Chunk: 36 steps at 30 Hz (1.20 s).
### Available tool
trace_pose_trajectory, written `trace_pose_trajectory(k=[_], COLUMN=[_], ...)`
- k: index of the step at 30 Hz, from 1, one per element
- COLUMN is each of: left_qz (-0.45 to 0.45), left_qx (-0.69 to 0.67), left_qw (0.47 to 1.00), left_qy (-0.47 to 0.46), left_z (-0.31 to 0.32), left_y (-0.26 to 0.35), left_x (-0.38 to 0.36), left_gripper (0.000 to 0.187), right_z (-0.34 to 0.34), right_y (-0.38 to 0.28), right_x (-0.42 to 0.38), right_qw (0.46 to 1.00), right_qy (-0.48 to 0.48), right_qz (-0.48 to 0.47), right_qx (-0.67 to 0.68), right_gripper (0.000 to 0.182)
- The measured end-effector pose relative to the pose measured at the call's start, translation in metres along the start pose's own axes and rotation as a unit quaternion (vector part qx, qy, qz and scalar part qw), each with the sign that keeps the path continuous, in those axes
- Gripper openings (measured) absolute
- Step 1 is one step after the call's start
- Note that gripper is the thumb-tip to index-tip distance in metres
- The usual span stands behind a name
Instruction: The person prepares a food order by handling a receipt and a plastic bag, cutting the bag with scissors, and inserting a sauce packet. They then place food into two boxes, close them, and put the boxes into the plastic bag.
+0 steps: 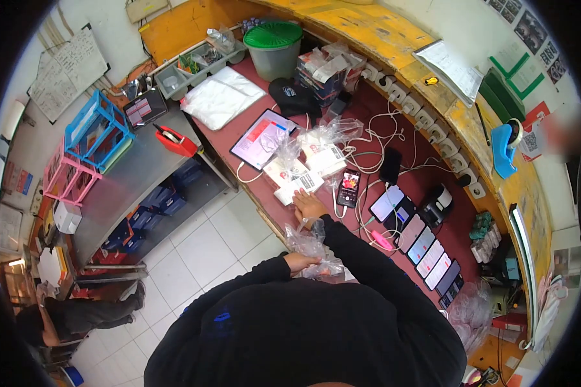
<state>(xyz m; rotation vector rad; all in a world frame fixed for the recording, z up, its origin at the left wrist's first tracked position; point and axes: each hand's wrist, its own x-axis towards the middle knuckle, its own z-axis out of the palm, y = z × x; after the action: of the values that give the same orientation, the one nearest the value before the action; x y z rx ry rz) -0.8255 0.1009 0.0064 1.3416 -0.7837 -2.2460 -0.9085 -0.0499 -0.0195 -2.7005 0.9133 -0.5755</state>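
Note:
My left hand is close to my body, its fingers closed on a crumpled clear plastic bag. Farther forward, my right hand lies with fingers stretched out on the near end of a white packet with dark print. Beyond it are more white packets in clear plastic wrapping. A tablet with a lit screen lies to their left. Just right of my right hand, a phone with a lit screen is plugged into a white cable.
A row of phones and a pink marker lie on the right. White chargers line the raised yellow ledge. A green-lidded bucket and white plastic sheets are at the back. Another person is at lower left.

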Motion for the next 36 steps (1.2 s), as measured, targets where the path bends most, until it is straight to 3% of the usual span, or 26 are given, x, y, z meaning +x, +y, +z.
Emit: trace_pose_trajectory(k=[4,8,11,14,15,16,17,18,20,23,25,26,27,30,32,33,34,36], left_qz=[0.013,0.014,-0.083,0.027,0.007,-0.002,0.02,0.006,-0.028,-0.064,-0.06,-0.048,-0.036,-0.023,-0.03,-0.007,0.017,0.016], left_qx=[0.0,0.009,0.009,0.096,0.019,0.188,0.02,0.038,0.05,0.051,-0.009,-0.021,-0.032,-0.046,-0.029,-0.011,0.004,-0.025], left_qw=[1.0,1.0,0.996,0.994,1.0,0.981,0.999,0.999,0.998,0.996,0.998,0.999,0.999,0.998,0.998,0.999,1.0,0.999], left_qy=[-0.026,0.025,0.036,0.051,-0.002,0.045,-0.016,-0.029,-0.032,0.018,0.017,0.01,0.001,0.02,0.046,0.036,0.026,0.044], left_z=[-0.005,-0.003,-0.01,-0.003,-0.042,0.014,-0.014,-0.016,-0.019,-0.014,0.002,-0.004,-0.02,-0.017,-0.011,-0.017,-0.019,-0.017], left_y=[-0.008,-0.014,-0.02,-0.016,-0.075,0.022,-0.028,-0.023,-0.022,-0.019,-0.007,-0.018,-0.034,-0.031,-0.023,-0.027,-0.028,-0.027], left_x=[0.007,0.01,0.016,0.002,0.059,-0.019,0.022,0.028,0.022,0.013,0.0,0.007,0.023,0.023,0.016,0.021,0.023,0.023], left_gripper=[0.042,0.041,0.041,0.041,0.04,0.039,0.037,0.037,0.037,0.036,0.035,0.034,0.033,0.03,0.029,0.029,0.029,0.031], right_z=[-0.004,0.0,-0.001,-0.032,-0.038,-0.039,-0.053,-0.07,-0.038,0.005,-0.003,-0.017,-0.037,-0.131,-0.252,-0.303,-0.352,-0.455], right_y=[-0.001,0.003,0.005,-0.002,0.003,0.009,-0.001,-0.008,-0.001,0.007,0.005,0.005,0.0,-0.002,-0.025,-0.026,-0.022,-0.009], right_x=[0.0,0.001,0.013,0.057,0.075,0.092,0.102,0.112,0.114,0.104,0.088,0.075,0.06,0.013,-0.032,-0.052,-0.073,-0.122], right_qw=[1.0,1.0,0.999,0.986,0.985,0.978,0.967,0.949,0.939,0.962,0.976,0.981,0.979,0.976,0.972,0.963,0.956,0.953], right_qy=[-0.01,0.004,-0.04,-0.053,0.017,0.082,0.067,0.051,0.075,-0.06,-0.056,-0.055,0.017,0.112,0.133,0.226,0.275,0.284], right_qz=[-0.004,-0.019,0.003,0.119,0.142,0.166,0.24,0.31,0.335,0.263,0.204,0.175,0.192,0.13,0.104,0.029,0.02,0.098], right_qx=[-0.006,-0.012,0.013,0.104,0.099,0.093,0.056,0.024,-0.008,0.036,0.053,0.057,0.06,0.13,0.165,0.143,0.097,0.05], right_gripper=[0.037,0.033,0.03,0.034,0.042,0.051,0.05,0.05,0.041,0.037,0.031,0.029,0.022,0.022,0.024,0.026,0.029,0.03])
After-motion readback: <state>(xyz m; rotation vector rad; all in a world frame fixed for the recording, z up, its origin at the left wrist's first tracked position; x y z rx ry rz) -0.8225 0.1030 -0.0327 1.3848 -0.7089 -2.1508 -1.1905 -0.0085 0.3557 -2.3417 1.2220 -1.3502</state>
